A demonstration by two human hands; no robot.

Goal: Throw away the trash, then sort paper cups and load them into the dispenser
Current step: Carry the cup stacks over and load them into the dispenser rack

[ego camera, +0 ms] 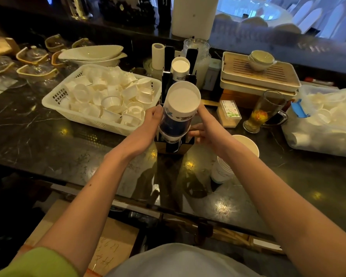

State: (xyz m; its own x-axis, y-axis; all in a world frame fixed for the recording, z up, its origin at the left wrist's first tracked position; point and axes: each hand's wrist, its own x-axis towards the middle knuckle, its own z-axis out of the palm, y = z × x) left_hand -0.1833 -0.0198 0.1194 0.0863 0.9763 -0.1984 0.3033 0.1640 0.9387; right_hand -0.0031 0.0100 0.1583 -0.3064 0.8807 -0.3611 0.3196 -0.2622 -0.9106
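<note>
A stack of upside-down paper cups, white with blue print, stands in the near slot of the black cup dispenser at the counter's middle. My left hand grips the stack's left side and my right hand grips its right side. A second, shorter stack of cups sits in the dispenser's far slot. Another stack of paper cups lies on its side on the counter under my right forearm, its open mouth facing right.
A white basket full of small white cups sits to the left. A clear bag of cups lies at right. A glass mug of tea, a small box and stacked tea trays stand behind my right hand.
</note>
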